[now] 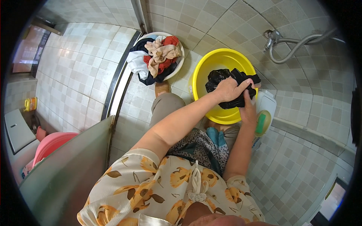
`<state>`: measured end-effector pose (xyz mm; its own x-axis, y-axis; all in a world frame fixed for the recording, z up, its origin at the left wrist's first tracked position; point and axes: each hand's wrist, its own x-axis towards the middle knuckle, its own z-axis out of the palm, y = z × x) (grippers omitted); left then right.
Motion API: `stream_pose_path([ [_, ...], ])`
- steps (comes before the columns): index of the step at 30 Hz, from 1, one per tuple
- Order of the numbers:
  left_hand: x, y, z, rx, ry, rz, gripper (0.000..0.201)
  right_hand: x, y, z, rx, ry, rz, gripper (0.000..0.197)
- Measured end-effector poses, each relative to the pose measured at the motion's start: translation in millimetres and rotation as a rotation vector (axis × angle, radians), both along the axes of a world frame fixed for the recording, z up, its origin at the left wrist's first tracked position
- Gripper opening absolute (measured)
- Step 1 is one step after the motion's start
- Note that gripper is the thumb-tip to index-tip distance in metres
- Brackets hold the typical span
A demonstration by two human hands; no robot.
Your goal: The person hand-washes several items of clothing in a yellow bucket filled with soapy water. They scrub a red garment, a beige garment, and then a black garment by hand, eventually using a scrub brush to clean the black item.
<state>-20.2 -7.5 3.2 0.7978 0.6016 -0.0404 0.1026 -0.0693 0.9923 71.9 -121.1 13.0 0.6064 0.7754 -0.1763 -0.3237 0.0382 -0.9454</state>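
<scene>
A wet, shiny black garment [236,102] is bunched up between my two hands, over a large yellow basin [203,62]. My left hand [228,89] grips it from the left, with the thumb stretched toward the right hand. At the basin's right side my right hand [249,104] is closed round the other part of the cloth; some of its fingers are hidden by the fabric. One black bulge of the cloth hangs toward the basin's middle. What lies at the bottom of the basin is mostly covered by the cloth and my hands.
A white basin [181,64] heaped with clothes [160,56] stands at the far left of the yellow one. To the right are a container with a green bar [260,122] and a wall tap [275,37] with a metal hose. A glass panel [71,169] and pink tub [49,145] are at left.
</scene>
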Motion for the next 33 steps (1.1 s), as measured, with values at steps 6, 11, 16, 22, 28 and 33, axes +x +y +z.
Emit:
stream_pose_path([
  [6,11.4,1.6,-24.2,-0.032,-0.117,0.226,0.063,15.8,15.5,-15.7,-0.201,-0.009,-0.311,0.040],
  [11,22.5,-0.5,-50.5,-0.710,0.130,0.467,0.077,16.6,28.5,2.9,-0.092,0.549,-0.373,0.035],
  [16,16.1,8.3,-73.9,-1.087,0.124,0.307,0.093,-73.9,24.6,32.0,-0.175,0.305,-0.413,0.038],
  [22,15.1,11.3,-102.3,-0.895,-0.449,0.145,0.030,-97.4,48.4,-0.4,-0.306,-1.248,-0.227,0.028],
  [28,23.4,-3.0,-51.6,-1.130,-0.073,0.480,0.033,-5.4,54.0,-29.7,-0.736,-1.091,-0.473,0.041],
  [33,-3.0,31.6,-127.5,-0.507,-0.157,0.375,0.035,-115.1,49.5,-1.2,-0.324,-1.008,-0.116,0.047],
])
